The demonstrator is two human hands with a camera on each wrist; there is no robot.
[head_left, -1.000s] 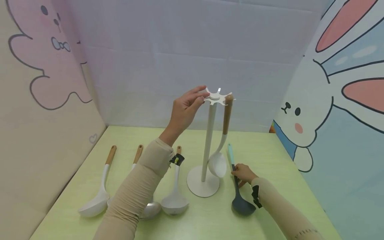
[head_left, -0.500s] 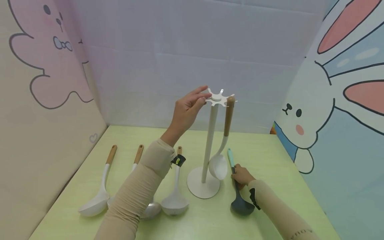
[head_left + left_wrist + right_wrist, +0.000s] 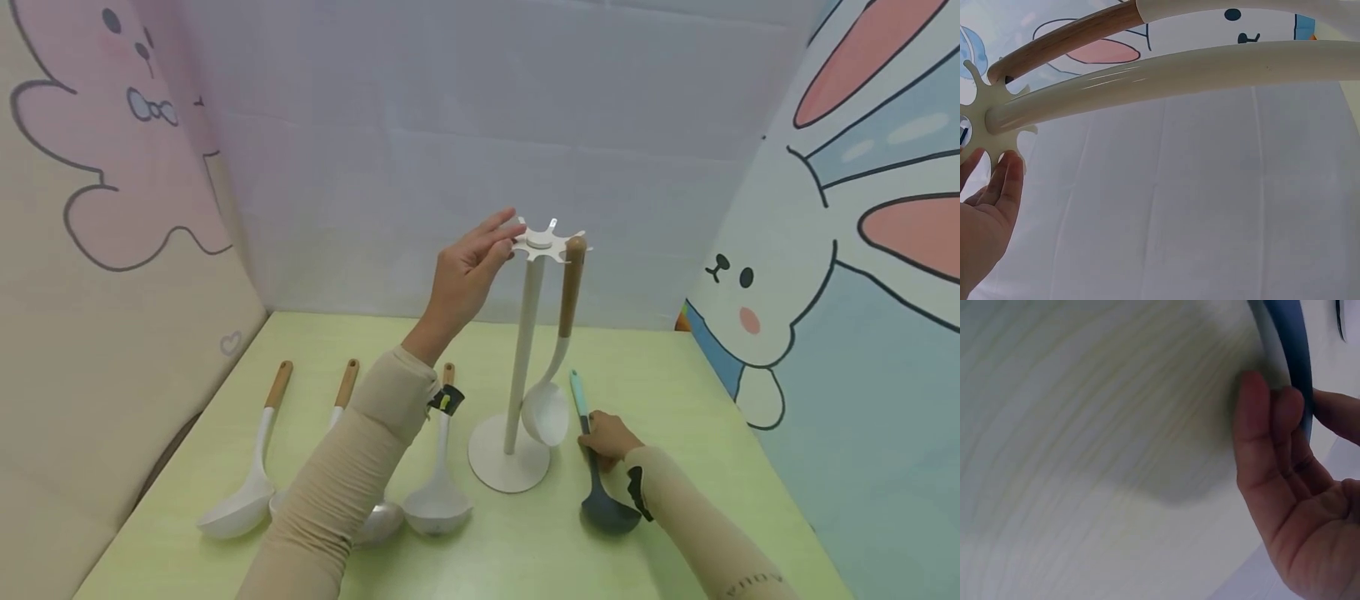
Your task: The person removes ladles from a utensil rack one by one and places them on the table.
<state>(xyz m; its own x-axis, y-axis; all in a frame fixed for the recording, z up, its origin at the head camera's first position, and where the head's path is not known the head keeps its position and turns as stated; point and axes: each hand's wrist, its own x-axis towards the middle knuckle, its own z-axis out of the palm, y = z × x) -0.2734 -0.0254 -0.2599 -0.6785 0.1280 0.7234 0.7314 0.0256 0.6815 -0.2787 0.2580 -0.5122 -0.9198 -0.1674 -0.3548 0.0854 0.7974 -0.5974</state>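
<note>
In the head view my left hand [image 3: 467,275] pinches a prong at the top of a white utensil stand [image 3: 525,333]. The left wrist view has the fingers [image 3: 1011,187] of that hand at the stand's star-shaped top [image 3: 988,103]. A white ladle [image 3: 546,414] with a wooden handle hangs from the stand's right side. To the right of the base, my right hand [image 3: 611,437] grips the shaft of a dark grey ladle [image 3: 609,512] with a mint handle end. Its bowl is low, at the table. The right wrist view shows fingers and thumb on either side of the dark shaft [image 3: 1294,344].
Left of the stand lie white ladles with wooden handles, one [image 3: 236,508] at far left and one [image 3: 437,507] near the base. Between them a metal utensil head [image 3: 382,523] is partly hidden by my left sleeve. Patterned cloth walls enclose the pale green table [image 3: 675,400].
My right hand has drawn its fingers closer round the dark ladle's shaft, and the ladle's handle end has shifted slightly toward me. My left hand stays at the stand's top.
</note>
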